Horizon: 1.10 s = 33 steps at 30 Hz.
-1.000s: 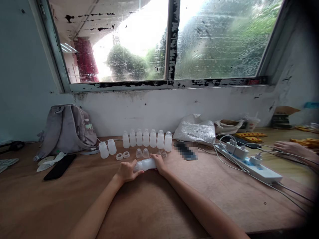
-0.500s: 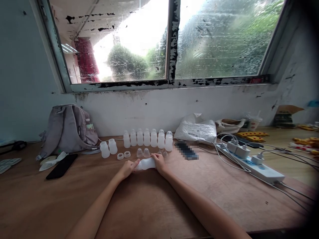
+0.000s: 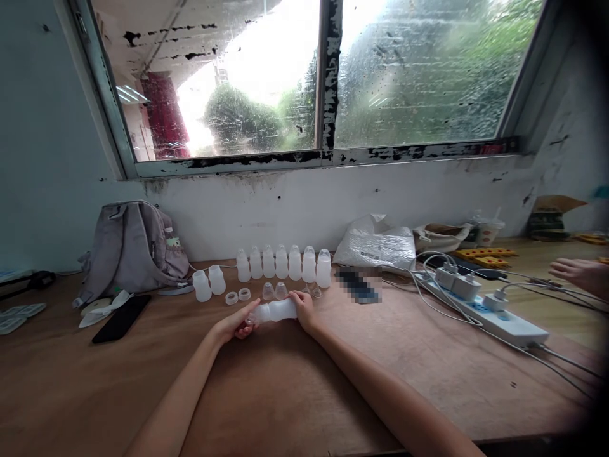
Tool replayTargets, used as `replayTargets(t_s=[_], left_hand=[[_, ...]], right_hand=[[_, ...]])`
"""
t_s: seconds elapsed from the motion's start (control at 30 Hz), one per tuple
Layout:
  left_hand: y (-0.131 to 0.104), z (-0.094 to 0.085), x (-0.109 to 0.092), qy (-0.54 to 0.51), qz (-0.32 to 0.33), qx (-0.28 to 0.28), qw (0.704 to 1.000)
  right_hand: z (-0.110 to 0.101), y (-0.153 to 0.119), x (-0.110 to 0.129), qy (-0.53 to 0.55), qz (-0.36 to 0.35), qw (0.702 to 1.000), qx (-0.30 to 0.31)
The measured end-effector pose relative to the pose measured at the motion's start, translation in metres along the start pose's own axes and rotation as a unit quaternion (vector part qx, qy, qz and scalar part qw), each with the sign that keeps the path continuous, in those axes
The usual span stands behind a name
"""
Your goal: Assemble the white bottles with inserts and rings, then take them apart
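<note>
A frosted white baby bottle [image 3: 281,310] lies sideways above the table between my two hands. My right hand [image 3: 303,306] is closed around its base end. At the other end, my left hand [image 3: 241,322] curls round the clear tip, thumb on top and fingers underneath. Just beyond stand two clear caps [image 3: 275,291], with two white collar rings [image 3: 238,296] to their left. Two clear nipples [image 3: 311,291] sit by my right hand, partly behind it. Two bottles without tops [image 3: 209,284] stand farther left. Several capped bottles [image 3: 281,262] form a row at the back.
On the left are a grey backpack [image 3: 133,244] and a black phone [image 3: 121,318]. A silver bag [image 3: 378,244], a blurred dark object [image 3: 359,285] and a white power strip [image 3: 499,320] with cables occupy the right. Another person's hand [image 3: 578,273] shows at the right edge.
My left hand has slid left along the bottle to its tip, baring more of the neck end. Another person's hand has come in at the right.
</note>
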<state>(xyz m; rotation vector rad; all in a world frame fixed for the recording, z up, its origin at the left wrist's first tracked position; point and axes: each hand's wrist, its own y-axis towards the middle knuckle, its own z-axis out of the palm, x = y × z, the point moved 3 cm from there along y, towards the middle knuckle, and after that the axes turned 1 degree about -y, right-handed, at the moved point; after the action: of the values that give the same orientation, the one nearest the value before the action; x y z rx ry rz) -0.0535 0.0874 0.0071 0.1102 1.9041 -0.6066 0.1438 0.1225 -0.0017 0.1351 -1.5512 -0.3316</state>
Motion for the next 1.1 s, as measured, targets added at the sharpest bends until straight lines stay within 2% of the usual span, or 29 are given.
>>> replayTargets(t_s=[0.1, 0.17, 0.27, 0.47, 0.53, 0.6, 0.67, 0.73, 0.83, 0.97, 1.03, 1.1], left_hand=[[-0.004, -0.011, 0.006, -0.109, -0.028, 0.043, 0.993], [-0.007, -0.020, 0.009, -0.165, -0.013, 0.038, 0.986], [-0.008, -0.030, 0.012, -0.186, 0.027, 0.009, 0.982], [0.004, -0.034, 0.017, -0.141, 0.066, -0.072, 0.985], [0.008, -0.034, 0.018, -0.125, 0.084, -0.116, 0.982], [0.010, -0.035, 0.018, -0.106, 0.111, -0.182, 0.971], [0.010, -0.037, 0.019, -0.085, 0.139, -0.250, 0.954], [0.008, -0.039, 0.018, -0.010, 0.181, -0.327, 0.927], [0.005, -0.038, 0.013, 0.176, 0.261, -0.409, 0.856], [0.016, -0.030, 0.005, 0.332, 0.298, -0.435, 0.782], [0.026, -0.024, 0.000, 0.375, 0.291, -0.442, 0.761], [0.035, -0.018, -0.005, 0.396, 0.286, -0.439, 0.754]], right_hand=[[-0.006, 0.006, -0.007, 0.017, 0.026, 0.999, -0.035], [-0.010, 0.011, -0.012, 0.029, 0.048, 0.997, -0.059], [-0.013, 0.014, -0.016, 0.048, 0.072, 0.993, -0.077], [-0.012, 0.012, -0.013, 0.078, 0.095, 0.989, -0.084], [-0.013, 0.012, -0.012, 0.087, 0.102, 0.987, -0.088], [-0.014, 0.012, -0.012, 0.094, 0.107, 0.986, -0.089], [-0.014, 0.013, -0.012, 0.099, 0.109, 0.985, -0.091], [-0.014, 0.013, -0.013, 0.103, 0.110, 0.984, -0.091], [-0.015, 0.014, -0.014, 0.105, 0.111, 0.984, -0.091], [-0.015, 0.014, -0.014, 0.108, 0.111, 0.984, -0.091], [-0.015, 0.014, -0.013, 0.111, 0.111, 0.983, -0.094], [-0.015, 0.013, -0.013, 0.114, 0.111, 0.983, -0.097]])
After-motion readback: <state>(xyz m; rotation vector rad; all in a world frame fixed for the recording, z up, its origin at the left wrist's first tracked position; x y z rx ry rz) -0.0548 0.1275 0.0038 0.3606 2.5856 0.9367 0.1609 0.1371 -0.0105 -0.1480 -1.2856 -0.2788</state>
